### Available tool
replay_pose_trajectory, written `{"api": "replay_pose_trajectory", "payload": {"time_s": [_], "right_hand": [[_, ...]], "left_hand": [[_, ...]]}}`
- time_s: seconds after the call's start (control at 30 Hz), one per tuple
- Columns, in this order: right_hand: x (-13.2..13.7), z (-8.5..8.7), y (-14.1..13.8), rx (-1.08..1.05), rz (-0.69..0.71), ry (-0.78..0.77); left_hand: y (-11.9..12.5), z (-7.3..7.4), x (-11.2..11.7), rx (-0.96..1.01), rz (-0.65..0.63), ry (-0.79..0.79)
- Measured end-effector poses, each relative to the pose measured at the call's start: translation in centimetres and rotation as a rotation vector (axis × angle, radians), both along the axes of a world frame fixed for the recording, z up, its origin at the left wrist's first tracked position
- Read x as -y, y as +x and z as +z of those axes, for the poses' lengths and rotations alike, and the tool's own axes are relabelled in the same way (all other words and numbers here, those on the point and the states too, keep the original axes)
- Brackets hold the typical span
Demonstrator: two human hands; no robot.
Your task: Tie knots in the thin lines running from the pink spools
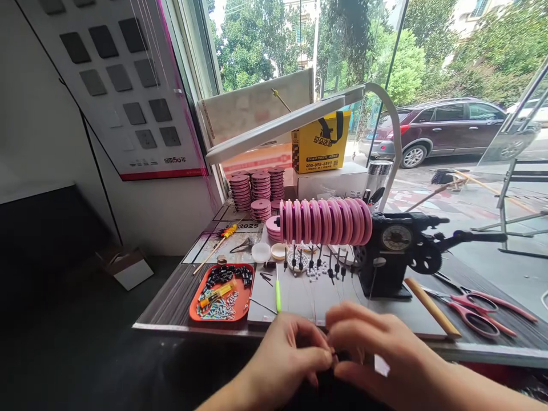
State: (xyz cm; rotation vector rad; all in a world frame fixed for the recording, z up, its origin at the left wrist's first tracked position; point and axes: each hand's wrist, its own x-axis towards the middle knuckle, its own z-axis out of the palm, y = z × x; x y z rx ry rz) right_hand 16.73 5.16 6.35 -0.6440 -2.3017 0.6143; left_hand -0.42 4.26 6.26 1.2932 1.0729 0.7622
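Observation:
At the table's front edge my left hand (295,354) is closed in a pinch on something tiny and dark, too small to name. My right hand (374,345) meets it there with curled fingers, and whatever its fingertips hold is hidden. Above them is a row of pink spools (325,222) on the shaft of a black hand-cranked winder (391,245). Short dark pieces (319,262) hang below the spools, with fine lines trailing toward my hands. A green-handled hook-like tool (278,294) lies just beyond my left hand, and small pale beads (317,274) are scattered behind it.
An orange tray (193,308) with small black and metal parts stands left. Red-handled scissors (475,311) and a wooden strip (432,308) lie right. Pink spool stacks (260,188) stand behind, and a white lamp arm (278,128) crosses above. A yellow bag (319,154) is by the window.

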Motion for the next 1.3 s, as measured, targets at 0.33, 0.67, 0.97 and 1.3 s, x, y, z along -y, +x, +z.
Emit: {"api": "replay_pose_trajectory", "payload": {"time_s": [0.33, 0.67, 0.97, 1.3], "right_hand": [[1.0, -0.7, 0.1, 0.294, 0.088, 0.761], [0.8, -0.9, -0.8, -0.203, 0.096, -0.210], [0.1, 0.0, -0.8, -0.409, 0.018, -0.877], [0.2, 0.5, -0.5, -0.216, 0.057, -0.781]], "left_hand": [[0.6, -0.2, -0.6, 0.126, -0.009, -0.488], [0.1, -0.8, 1.0, 0.088, 0.007, -0.005], [0.4, -3.3, 1.9, 0.275, 0.097, 0.103], [0.1, -3.2, 1.5, 0.085, 0.091, 0.118]]}}
